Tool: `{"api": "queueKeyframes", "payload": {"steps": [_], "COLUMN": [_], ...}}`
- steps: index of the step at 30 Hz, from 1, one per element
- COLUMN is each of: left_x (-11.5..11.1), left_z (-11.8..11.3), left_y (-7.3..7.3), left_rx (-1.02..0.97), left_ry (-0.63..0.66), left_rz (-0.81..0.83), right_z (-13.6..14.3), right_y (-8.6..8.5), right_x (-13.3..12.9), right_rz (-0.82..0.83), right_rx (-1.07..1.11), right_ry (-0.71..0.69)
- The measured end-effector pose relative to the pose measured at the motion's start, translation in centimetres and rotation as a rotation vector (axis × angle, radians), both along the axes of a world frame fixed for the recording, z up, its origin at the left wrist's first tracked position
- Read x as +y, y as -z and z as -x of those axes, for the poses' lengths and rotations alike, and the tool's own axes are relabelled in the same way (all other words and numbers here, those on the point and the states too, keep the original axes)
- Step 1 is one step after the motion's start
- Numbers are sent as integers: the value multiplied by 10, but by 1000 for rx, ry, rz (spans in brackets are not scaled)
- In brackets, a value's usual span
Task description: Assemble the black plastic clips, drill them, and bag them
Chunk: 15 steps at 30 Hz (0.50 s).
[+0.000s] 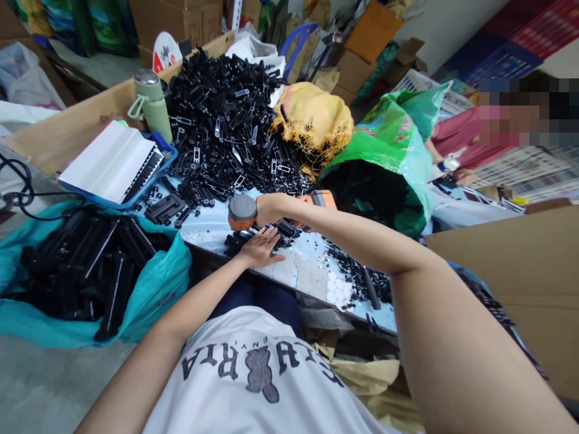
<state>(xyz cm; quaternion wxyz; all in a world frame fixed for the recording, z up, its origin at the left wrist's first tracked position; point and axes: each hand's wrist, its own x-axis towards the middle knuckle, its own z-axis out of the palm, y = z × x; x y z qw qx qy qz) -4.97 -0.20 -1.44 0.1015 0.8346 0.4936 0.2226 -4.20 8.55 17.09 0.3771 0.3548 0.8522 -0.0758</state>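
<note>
My right hand [271, 208] is wrapped round the grip of an orange and grey power tool [243, 211], whose round grey base faces me and whose body points away to the right. Just below it, my left hand [262, 246] lies with its fingers spread over black plastic parts [235, 241] at the near edge of the light blue worktop [203, 223]. A large heap of black parts [221, 120] rises behind both hands. Small dark pieces [348, 265] are scattered to the right, beside a patch of white round pieces [337, 289].
A teal bag of black parts [176, 271] stands at left. On the worktop are a green bottle [156, 108] and blue tray [169, 160]. Behind sit a yellow sack [316, 114] and open green bag [393, 157]. Another person [479, 135] is at right, near a cardboard box [520, 271].
</note>
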Motion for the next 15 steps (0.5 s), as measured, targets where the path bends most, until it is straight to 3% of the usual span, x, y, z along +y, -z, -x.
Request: {"api": "queueKeyframes", "payload": {"steps": [4,7,15], "left_x": [-3,-6,-8], "left_z": [0,-1,-1], "left_y": [0,-3,-17], "left_rx": [-29,-37,-36], "left_ry": [-13,-33,-24], "left_rz": [-9,84,177], "right_z": [-11,-16,-5], "right_y": [-7,-9,5], "right_x": [-14,-25,-42], "right_rz": [-95,-16,41], "right_rx": [97,80,68], "right_ry": [-61,-94,-38]}}
